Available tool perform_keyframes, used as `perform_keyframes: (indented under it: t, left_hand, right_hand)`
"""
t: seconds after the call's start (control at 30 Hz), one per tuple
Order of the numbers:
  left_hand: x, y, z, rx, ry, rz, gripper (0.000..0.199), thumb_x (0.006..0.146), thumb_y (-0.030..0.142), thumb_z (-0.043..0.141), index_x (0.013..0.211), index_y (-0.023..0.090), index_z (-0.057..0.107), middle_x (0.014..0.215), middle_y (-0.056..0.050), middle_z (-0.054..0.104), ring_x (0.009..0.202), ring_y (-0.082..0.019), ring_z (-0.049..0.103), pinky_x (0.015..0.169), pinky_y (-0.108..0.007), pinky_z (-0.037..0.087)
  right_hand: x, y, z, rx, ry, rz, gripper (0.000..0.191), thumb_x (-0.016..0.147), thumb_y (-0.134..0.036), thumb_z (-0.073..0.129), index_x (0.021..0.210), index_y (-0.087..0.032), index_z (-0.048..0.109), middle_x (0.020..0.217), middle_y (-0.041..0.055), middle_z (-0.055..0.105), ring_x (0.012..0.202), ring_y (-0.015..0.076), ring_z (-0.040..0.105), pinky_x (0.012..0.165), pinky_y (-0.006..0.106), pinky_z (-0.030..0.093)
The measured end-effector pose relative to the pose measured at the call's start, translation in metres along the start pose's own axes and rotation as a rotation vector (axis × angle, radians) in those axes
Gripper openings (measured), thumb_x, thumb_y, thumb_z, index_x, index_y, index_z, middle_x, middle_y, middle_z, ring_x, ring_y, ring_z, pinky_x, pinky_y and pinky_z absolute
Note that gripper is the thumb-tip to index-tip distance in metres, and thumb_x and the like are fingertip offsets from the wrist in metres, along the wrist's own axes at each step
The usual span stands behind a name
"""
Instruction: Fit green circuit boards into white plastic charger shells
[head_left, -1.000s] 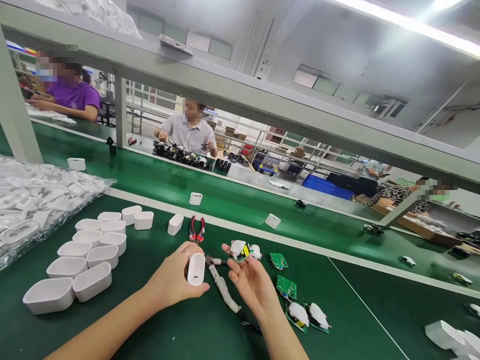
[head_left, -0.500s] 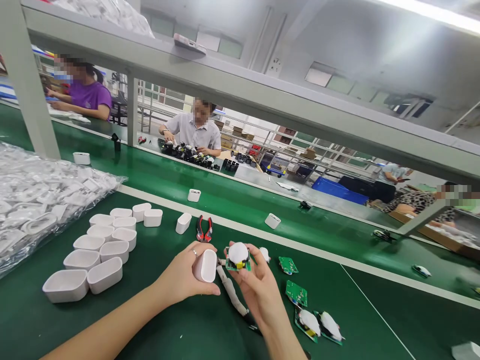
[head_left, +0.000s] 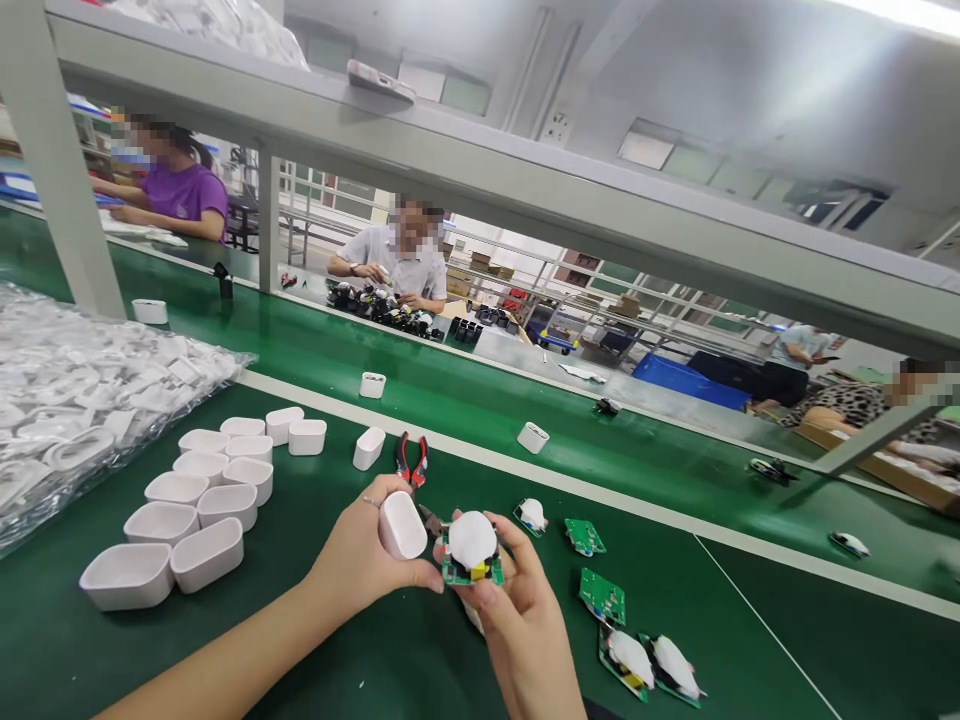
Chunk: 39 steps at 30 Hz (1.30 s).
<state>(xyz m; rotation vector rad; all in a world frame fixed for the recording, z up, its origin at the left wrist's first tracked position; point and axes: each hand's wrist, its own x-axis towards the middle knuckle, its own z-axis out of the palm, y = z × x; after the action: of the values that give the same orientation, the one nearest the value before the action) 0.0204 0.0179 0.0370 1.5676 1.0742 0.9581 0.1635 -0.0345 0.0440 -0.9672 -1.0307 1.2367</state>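
A small white plastic housing (head_left: 403,526) is gripped in my left hand (head_left: 365,548), its open end turned up toward the camera. Close beside it, my right hand (head_left: 517,610) holds a green circuit board (head_left: 472,550) with a white pad and a yellow part on it. The housing and the board are apart. Behind my hands lie red-and-black pliers (head_left: 412,462). Several more boards rest on the green bench to the right, among them a bare-faced board (head_left: 602,597) and one with a white pad (head_left: 630,660).
Several white housings (head_left: 161,523) stand in rows at the left, beside a clear bag of white parts (head_left: 112,400). Beyond the pale strip, a green conveyor belt (head_left: 442,405) carries scattered parts. A grey shelf beam (head_left: 480,150) crosses overhead. Co-workers sit across the line.
My right hand has come down slightly with the board, which now shows more of its white pad. The housing in my left hand has shifted left and tilted. Housings on the belt moved left.
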Motion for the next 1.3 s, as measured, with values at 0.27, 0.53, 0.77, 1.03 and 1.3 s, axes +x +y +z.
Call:
perform_keyframes:
  t: [0.27, 0.53, 0.77, 1.03, 1.3]
  left_hand:
    - [0.003, -0.007, 0.001, -0.269, -0.255, 0.124, 0.029, 0.067, 0.015, 0.049, 0.092, 0.020, 0.035, 0.106, -0.007, 0.045, 0.075, -0.012, 0.052, 0.068, -0.027, 0.042]
    - [0.003, -0.007, -0.008, -0.015, -0.095, 0.217, 0.040, 0.063, 0.011, 0.053, 0.097, 0.022, 0.035, 0.100, -0.005, 0.046, 0.086, -0.017, 0.050, 0.074, -0.029, 0.041]
    - [0.003, -0.011, -0.005, 0.329, -0.004, 0.559, 0.024, 0.066, 0.009, 0.044, 0.087, 0.020, 0.042, 0.088, -0.004, 0.044, 0.089, -0.019, 0.043, 0.074, -0.028, 0.041]
    - [0.000, -0.015, -0.002, 0.512, -0.009, 0.533, 0.026, 0.065, 0.006, 0.041, 0.086, 0.020, 0.044, 0.093, -0.005, 0.045, 0.087, -0.018, 0.044, 0.070, -0.027, 0.041]
    - [-0.003, -0.010, -0.003, 0.567, 0.062, 0.574, 0.018, 0.071, 0.015, 0.043, 0.088, 0.019, 0.047, 0.091, -0.005, 0.045, 0.079, -0.016, 0.047, 0.068, -0.026, 0.042]
  right_hand:
    - [0.001, 0.000, 0.003, 0.124, 0.011, 0.049, 0.044, 0.062, -0.033, 0.065, 0.101, -0.026, 0.045, 0.104, 0.0032, 0.056, 0.093, 0.0201, 0.054, 0.080, 0.036, 0.043]
    - [-0.004, -0.007, 0.004, -0.097, 0.137, -0.076, 0.046, 0.060, -0.036, 0.066, 0.099, -0.027, 0.044, 0.107, 0.0056, 0.056, 0.098, 0.0201, 0.052, 0.084, 0.034, 0.040]
    - [-0.010, 0.016, 0.002, -0.334, 0.143, -0.303, 0.041, 0.060, -0.022, 0.066, 0.097, -0.027, 0.049, 0.108, 0.0047, 0.055, 0.101, 0.0217, 0.049, 0.084, 0.035, 0.043]
    - [-0.008, 0.027, -0.004, -0.710, -0.022, -0.691, 0.060, 0.064, -0.012, 0.061, 0.114, -0.034, 0.037, 0.115, 0.0018, 0.050, 0.111, 0.0246, 0.039, 0.086, 0.045, 0.037]
    - [-0.007, 0.023, -0.002, -0.960, -0.005, -0.795, 0.067, 0.064, -0.014, 0.062, 0.118, -0.037, 0.031, 0.111, 0.0000, 0.053, 0.107, 0.0260, 0.043, 0.089, 0.046, 0.027]
